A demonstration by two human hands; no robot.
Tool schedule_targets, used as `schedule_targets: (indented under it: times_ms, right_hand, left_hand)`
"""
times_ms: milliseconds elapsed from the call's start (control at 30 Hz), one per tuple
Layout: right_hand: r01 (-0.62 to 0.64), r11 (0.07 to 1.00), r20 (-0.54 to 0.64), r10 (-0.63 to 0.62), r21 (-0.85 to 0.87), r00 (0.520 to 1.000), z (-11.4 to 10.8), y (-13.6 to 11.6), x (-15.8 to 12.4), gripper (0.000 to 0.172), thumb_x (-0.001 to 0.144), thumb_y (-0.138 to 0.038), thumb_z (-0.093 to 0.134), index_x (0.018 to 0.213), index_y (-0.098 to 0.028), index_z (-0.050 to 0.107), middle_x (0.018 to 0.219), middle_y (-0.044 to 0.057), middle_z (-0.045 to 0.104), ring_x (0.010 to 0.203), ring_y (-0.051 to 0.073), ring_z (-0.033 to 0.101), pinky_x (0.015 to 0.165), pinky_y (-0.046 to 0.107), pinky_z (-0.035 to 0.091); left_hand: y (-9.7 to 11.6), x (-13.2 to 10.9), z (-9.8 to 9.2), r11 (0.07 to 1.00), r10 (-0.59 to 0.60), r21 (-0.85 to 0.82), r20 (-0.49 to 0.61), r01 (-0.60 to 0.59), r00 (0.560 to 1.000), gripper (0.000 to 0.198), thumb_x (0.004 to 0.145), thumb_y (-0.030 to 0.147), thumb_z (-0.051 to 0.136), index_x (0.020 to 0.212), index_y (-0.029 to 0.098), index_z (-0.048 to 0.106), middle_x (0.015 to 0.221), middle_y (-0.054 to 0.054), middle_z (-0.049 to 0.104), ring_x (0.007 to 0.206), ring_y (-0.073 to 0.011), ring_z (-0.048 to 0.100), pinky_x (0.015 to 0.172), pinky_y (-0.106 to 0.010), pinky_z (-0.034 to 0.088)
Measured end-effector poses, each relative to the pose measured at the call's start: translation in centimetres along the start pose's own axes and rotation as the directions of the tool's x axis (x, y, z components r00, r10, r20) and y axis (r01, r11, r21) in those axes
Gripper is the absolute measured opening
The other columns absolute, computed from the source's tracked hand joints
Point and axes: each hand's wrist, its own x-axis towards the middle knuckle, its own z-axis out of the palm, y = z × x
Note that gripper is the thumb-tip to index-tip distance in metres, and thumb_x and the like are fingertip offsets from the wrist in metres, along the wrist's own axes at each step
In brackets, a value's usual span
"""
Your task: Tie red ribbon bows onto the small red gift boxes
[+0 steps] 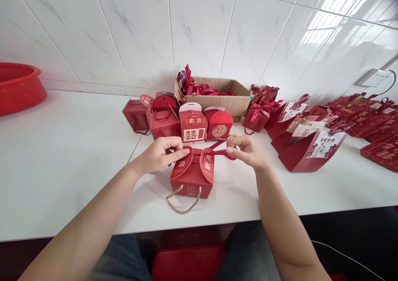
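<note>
In front of me on the white table stands a red gift box (192,177) with rounded top flaps and a twisted rope handle (183,211) hanging at its near side. My left hand (164,153) pinches the box's left flap at the top, thumb on the flap's edge; its other fingers are partly hidden behind. A dark red ribbon (219,152) runs from the top of the box to the right. My right hand (244,149) is closed on this ribbon, thumb against the fingers, a little right of the box.
Behind stand several red boxes (193,123) and a cardboard box (217,102) filled with ribbons. More red gift boxes, some ribboned (258,114), some triangular (325,150), crowd the right side. A red basin (18,88) sits far left. The tiled wall (202,28) bounds the table (77,169).
</note>
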Motion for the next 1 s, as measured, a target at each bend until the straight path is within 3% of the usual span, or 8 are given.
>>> schedule_targets:
  times_ms: [267,433,633,733,800,867,933,1000]
  right_hand:
    - [-0.161,0.919,0.093,0.137,0.36,0.986,-0.1,0.5,-0.2,0.029,0.082,-0.043,0.067,0.07,-0.017,0.061,0.055,-0.005,0.043,0.047,0.006,0.033,0.043,0.022,0.025]
    - [-0.135,0.816,0.09,0.102,0.562,0.991,0.4,1.1,0.0,0.018,0.08,-0.033,0.069,0.092,-0.02,0.064,0.05,-0.008,0.045,0.041,0.006,0.037,0.043,0.021,0.028]
    - [-0.059,0.688,-0.005,0.091,0.723,0.996,0.2,1.9,0.3,0.012,0.075,-0.031,0.054,0.073,-0.02,0.06,0.055,-0.001,0.06,0.048,0.015,0.056,0.055,0.032,0.047]
    - [-0.094,0.734,-0.006,0.132,0.673,0.991,0.0,2.5,0.5,0.011,0.073,-0.029,0.058,0.079,-0.02,0.061,0.058,-0.003,0.059,0.05,0.014,0.056,0.058,0.032,0.049]
    - [-0.152,0.82,-0.043,0.211,0.552,0.977,-0.1,2.8,0.9,0.017,0.078,-0.033,0.058,0.086,-0.02,0.064,0.066,-0.001,0.061,0.059,0.014,0.059,0.065,0.032,0.05]
    - [-0.205,0.916,-0.229,0.294,0.346,0.928,-0.3,2.8,1.1,0.023,0.08,-0.04,0.06,0.088,-0.019,0.066,0.076,0.001,0.064,0.071,0.015,0.06,0.069,0.03,0.048]
    - [-0.264,0.953,-0.467,0.303,0.149,0.831,-0.6,2.1,1.0,0.029,0.078,-0.048,0.062,0.081,-0.018,0.065,0.078,0.003,0.064,0.073,0.015,0.056,0.066,0.028,0.044]
    - [-0.328,0.942,-0.507,0.316,0.069,0.802,-1.0,0.7,0.2,0.041,0.08,-0.057,0.06,0.069,-0.018,0.063,0.066,0.001,0.058,0.064,0.013,0.051,0.059,0.026,0.04]
  left_hand:
    - [0.0,-0.3,-0.7,0.94,-0.011,-0.339,-0.092,-0.021,0.996,0.035,0.087,0.044,0.061,0.067,0.016,0.058,0.065,-0.001,0.055,0.059,-0.0115,0.052,0.054,-0.023,0.043]
    - [-0.1,-0.4,-1.2,0.861,0.053,-0.495,-0.142,-0.118,0.988,0.029,0.079,0.044,0.072,0.074,0.017,0.061,0.068,-0.002,0.059,0.057,-0.0127,0.056,0.052,-0.024,0.044]
    - [1.1,-1.0,-3.2,0.932,0.0,-0.357,-0.193,-0.07,0.981,0.02,0.077,0.031,0.073,0.086,0.019,0.061,0.066,0.003,0.054,0.054,-0.0093,0.047,0.051,-0.022,0.04]
    - [1.8,-1.8,-4.4,0.998,-0.049,0.017,-0.327,0.058,0.944,0.015,0.081,0.028,0.065,0.093,0.02,0.062,0.09,-0.001,0.062,0.082,-0.0147,0.055,0.075,-0.026,0.046]
    - [1.9,-2.6,-5.0,0.957,-0.04,0.238,-0.458,0.166,0.888,0.019,0.08,0.023,0.063,0.099,0.022,0.061,0.107,-0.001,0.06,0.1,-0.0183,0.053,0.092,-0.03,0.042]
    - [1.6,-3.6,-5.1,0.91,-0.056,0.317,-0.541,0.266,0.839,0.021,0.078,0.021,0.063,0.099,0.023,0.06,0.113,-0.001,0.06,0.106,-0.021,0.053,0.097,-0.033,0.039]
    - [0.9,-4.7,-4.8,0.899,-0.14,0.288,-0.526,0.331,0.839,0.015,0.079,0.028,0.063,0.094,0.023,0.062,0.106,-0.001,0.066,0.1,-0.023,0.057,0.091,-0.033,0.041]
    - [0.2,-5.5,-3.9,0.908,-0.263,0.211,-0.383,0.361,0.885,0.021,0.083,0.042,0.061,0.089,0.022,0.067,0.096,-0.002,0.071,0.091,-0.0238,0.061,0.083,-0.031,0.045]
